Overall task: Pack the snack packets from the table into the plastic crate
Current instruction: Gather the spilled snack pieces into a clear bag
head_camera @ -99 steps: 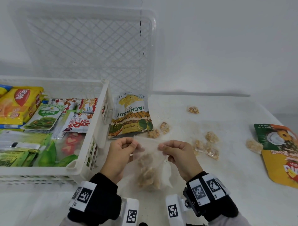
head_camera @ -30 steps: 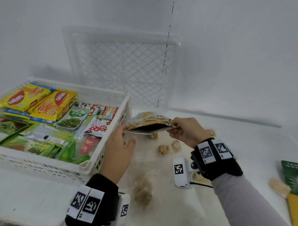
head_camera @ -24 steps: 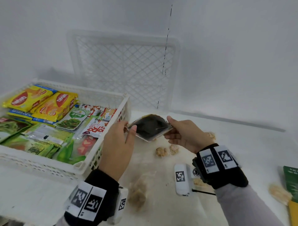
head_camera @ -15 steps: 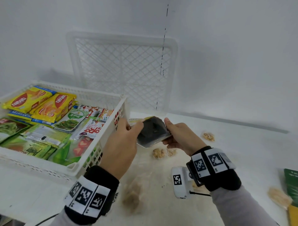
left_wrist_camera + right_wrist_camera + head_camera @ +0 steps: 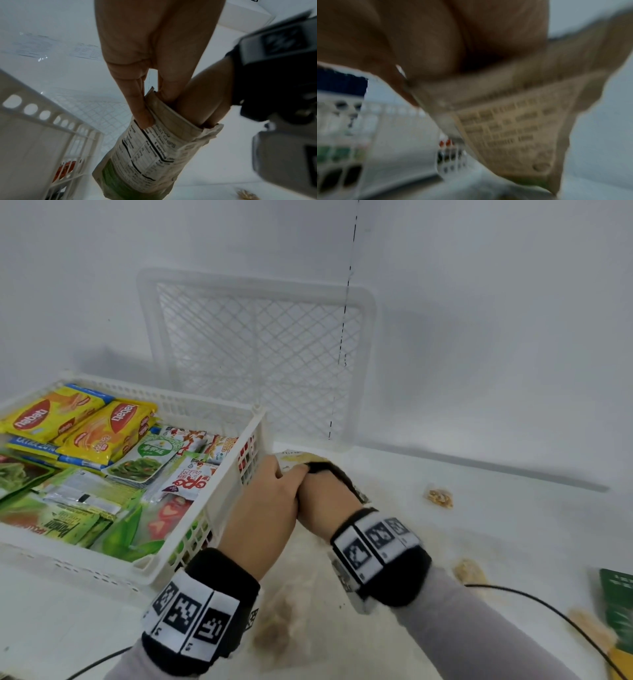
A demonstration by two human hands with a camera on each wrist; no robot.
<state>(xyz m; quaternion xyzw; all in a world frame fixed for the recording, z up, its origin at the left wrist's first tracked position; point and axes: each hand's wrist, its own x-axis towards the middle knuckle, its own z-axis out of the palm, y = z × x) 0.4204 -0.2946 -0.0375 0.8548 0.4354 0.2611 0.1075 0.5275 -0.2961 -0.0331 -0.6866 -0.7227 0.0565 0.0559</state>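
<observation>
A jackfruit chips pouch (image 5: 145, 148) hangs just right of the white plastic crate (image 5: 205, 525), mouth up, above the table. My left hand (image 5: 147, 108) pinches the pouch's rim between thumb and fingers. The right hand (image 5: 325, 498) reaches down into the open pouch (image 5: 294, 458); its fingers are hidden inside, also in the blurred right wrist view of the pouch (image 5: 513, 121). Several snack packets fill the crate, among them yellow wafer packs (image 5: 113, 426). A clear bag of snack pieces (image 5: 284, 621) lies on the table below my wrists.
A second white crate (image 5: 257, 354) leans upright against the back wall. Small loose snack packets (image 5: 438, 498) lie on the table to the right, and a green packet (image 5: 620, 604) sits at the right edge. A black cable (image 5: 534, 601) runs across the table.
The clear bag I held has been laid down. Both hands then held the pouch's mouth open; now the right hand has gone inside it while the left keeps the rim.
</observation>
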